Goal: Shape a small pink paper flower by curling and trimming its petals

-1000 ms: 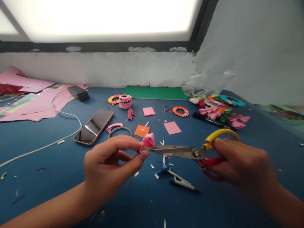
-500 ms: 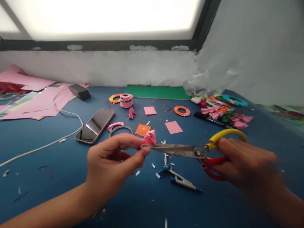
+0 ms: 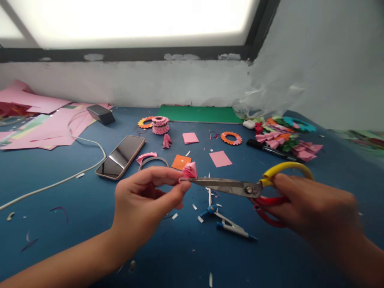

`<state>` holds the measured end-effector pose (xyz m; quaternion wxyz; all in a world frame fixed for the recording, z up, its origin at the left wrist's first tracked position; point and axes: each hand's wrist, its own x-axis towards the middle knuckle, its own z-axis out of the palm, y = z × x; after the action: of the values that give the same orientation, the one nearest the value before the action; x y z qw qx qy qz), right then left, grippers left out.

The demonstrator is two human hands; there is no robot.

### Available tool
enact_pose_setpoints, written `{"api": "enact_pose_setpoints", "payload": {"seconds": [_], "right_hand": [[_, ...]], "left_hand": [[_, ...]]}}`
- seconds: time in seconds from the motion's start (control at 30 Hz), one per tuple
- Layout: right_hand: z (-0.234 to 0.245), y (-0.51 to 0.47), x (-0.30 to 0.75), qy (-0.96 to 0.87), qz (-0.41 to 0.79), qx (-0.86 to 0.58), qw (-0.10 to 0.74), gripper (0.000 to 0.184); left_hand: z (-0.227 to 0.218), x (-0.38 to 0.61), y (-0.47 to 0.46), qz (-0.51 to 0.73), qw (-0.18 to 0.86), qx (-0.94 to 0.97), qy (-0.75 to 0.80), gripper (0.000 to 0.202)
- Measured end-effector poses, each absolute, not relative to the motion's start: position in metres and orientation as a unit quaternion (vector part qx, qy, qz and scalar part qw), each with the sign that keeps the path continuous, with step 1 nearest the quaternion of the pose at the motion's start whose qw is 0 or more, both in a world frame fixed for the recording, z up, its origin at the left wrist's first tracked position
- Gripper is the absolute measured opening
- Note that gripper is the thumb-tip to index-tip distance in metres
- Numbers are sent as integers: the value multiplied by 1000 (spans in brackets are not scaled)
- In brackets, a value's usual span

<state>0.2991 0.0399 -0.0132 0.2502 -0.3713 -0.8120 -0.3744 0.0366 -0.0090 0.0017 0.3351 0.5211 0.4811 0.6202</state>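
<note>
Between the thumb and fingers of my left hand [image 3: 150, 196] is a small folded pink paper piece [image 3: 190, 170], its pleats pointing up. My right hand [image 3: 312, 200] grips the scissors [image 3: 228, 186] by their yellow and red handles. The blades look nearly closed, and their tips meet the base of the paper at my left fingertips. Whether they cut into it I cannot tell. Beyond lie an orange paper square [image 3: 181, 161], a pink paper square [image 3: 220, 159] and a grey ring [image 3: 154, 160]. Below the blades rests a blue and white drawing compass [image 3: 222, 218].
A phone [image 3: 121, 157] and a white cable [image 3: 54, 186] lie left, near a black box [image 3: 101, 115] and pink paper sheets [image 3: 60, 124]. Pleated paper rings [image 3: 231, 138] sit farther back. At right are a black marker [image 3: 273, 150] and heaped folded paper [image 3: 276, 138].
The view has shifted slightly. The scissor tips and the pink paper piece sit a little higher in view, and the paper looks slightly turned. Both hands keep their hold.
</note>
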Motion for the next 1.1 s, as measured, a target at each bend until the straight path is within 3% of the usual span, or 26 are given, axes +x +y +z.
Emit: {"api": "enact_pose_setpoints", "payload": {"seconds": [0.2, 0.43, 1.1], "right_hand": [[-8, 40, 297, -808, -396, -363, 244, 54], [-19, 43, 290, -845, -279, -373, 263, 60], [-18, 34, 292, -809, -339, -431, 211, 59]], "left_hand": [[0, 38, -9, 621, 367, 509, 470, 11], [1, 39, -9, 628, 392, 497, 453, 15], [1, 39, -10, 622, 364, 512, 467, 12]]}}
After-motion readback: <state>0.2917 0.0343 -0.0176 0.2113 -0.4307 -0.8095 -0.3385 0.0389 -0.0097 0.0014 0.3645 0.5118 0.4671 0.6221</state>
